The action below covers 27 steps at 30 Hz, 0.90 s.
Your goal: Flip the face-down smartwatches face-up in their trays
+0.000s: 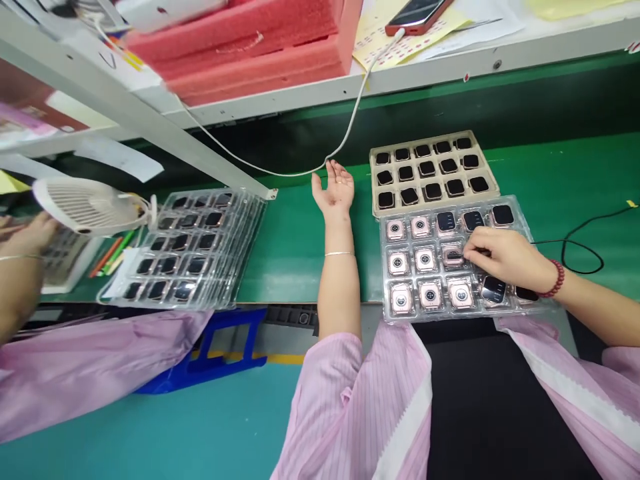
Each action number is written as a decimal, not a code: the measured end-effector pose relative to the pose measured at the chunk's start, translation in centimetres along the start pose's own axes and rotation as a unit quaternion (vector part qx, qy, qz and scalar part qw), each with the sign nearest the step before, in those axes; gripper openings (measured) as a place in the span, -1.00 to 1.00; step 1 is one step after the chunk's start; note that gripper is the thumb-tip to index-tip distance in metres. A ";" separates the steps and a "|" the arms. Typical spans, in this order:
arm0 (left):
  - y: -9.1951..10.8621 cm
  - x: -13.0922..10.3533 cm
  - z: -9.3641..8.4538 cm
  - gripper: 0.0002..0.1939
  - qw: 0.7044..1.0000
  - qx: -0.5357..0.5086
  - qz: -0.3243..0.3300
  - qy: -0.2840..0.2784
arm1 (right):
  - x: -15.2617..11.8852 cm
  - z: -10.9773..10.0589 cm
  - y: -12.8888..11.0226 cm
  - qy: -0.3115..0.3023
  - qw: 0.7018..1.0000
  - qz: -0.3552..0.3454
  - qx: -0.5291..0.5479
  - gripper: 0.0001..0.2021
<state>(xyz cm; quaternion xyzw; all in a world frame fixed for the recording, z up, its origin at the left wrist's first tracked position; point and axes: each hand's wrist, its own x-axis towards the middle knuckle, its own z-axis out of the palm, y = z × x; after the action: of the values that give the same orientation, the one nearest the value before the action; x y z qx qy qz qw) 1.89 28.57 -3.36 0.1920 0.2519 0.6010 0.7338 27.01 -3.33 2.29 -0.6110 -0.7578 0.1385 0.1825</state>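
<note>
My left hand [336, 190] is stretched out palm up over the green bench, its fingers spread and nothing in it. Its fingertips reach the hanging white cable [295, 175]; whether they touch it I cannot tell. My right hand [507, 257] is pinched at the edge of a smartwatch [453, 255] in the middle row of a clear plastic tray [393, 319]. Pink watch cases lie sensor side up on the tray's left, and dark screens face up towards its right. Just behind stands a beige tray [434, 142] with rows of small black-faced pieces.
Stacked clear trays [243, 247] of dark-screened watches stand on the left, beside a white fan [85, 203]. A co-worker's arm [20, 280] is at the far left. Above runs a shelf [500, 65] with red foam [260, 60] and a phone [417, 15]. A black cable [565, 241] lies right.
</note>
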 end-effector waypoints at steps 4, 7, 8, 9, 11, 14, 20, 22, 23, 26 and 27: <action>-0.4 0.1 -2.3 -0.61 1.000 0.013 -0.004 -0.011 | 1.1 -0.3 0.8 -0.001 0.998 0.053 0.037 -0.72; -0.5 0.1 -2.9 -0.65 0.999 0.039 -0.017 -0.008 | 1.7 -0.2 1.3 -0.031 0.996 0.081 0.011 -0.72; -0.5 0.2 -3.0 -0.65 0.999 0.045 -0.028 -0.003 | 1.8 -0.1 1.4 -0.039 0.996 0.084 0.014 -0.71; -0.5 0.4 -3.2 -0.64 0.998 0.050 -0.038 0.002 | 1.8 -0.2 1.4 -0.046 0.995 0.085 0.021 -0.69; -0.6 0.7 -3.4 -0.61 0.997 0.051 -0.053 0.004 | 1.9 -0.4 1.4 -0.063 0.993 0.091 0.034 -0.64; -0.7 1.0 -3.7 -0.57 0.997 0.046 -0.063 0.003 | 2.2 -0.7 1.4 -0.087 0.989 0.110 0.049 -0.65; -0.6 0.6 -3.6 -0.62 0.990 0.136 -0.038 -0.005 | 2.4 -0.1 1.1 -0.051 0.994 0.099 0.002 -0.78; -0.6 0.5 -3.5 -0.60 0.988 0.151 -0.035 -0.001 | 1.6 0.2 0.4 -0.006 0.997 0.070 -0.042 -0.79; -0.5 0.4 -3.5 -0.58 0.988 0.150 -0.034 -0.001 | 0.9 0.3 -0.1 0.013 0.997 0.052 -0.056 -0.79; -0.5 0.4 -3.6 -0.59 0.989 0.144 -0.037 -0.008 | -2.0 0.4 -2.0 0.021 0.998 0.002 -0.065 -0.76; -0.5 0.5 -3.6 -0.59 0.988 0.148 -0.039 -0.008 | -3.0 0.3 -2.7 0.007 0.998 -0.011 -0.067 -0.75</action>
<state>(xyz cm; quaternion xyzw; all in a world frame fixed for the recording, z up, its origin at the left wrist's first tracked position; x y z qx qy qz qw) 0.24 28.85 -6.60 0.2935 0.3393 0.5264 0.7222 25.09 -6.84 2.81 -0.6143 -0.7708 0.0810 0.1482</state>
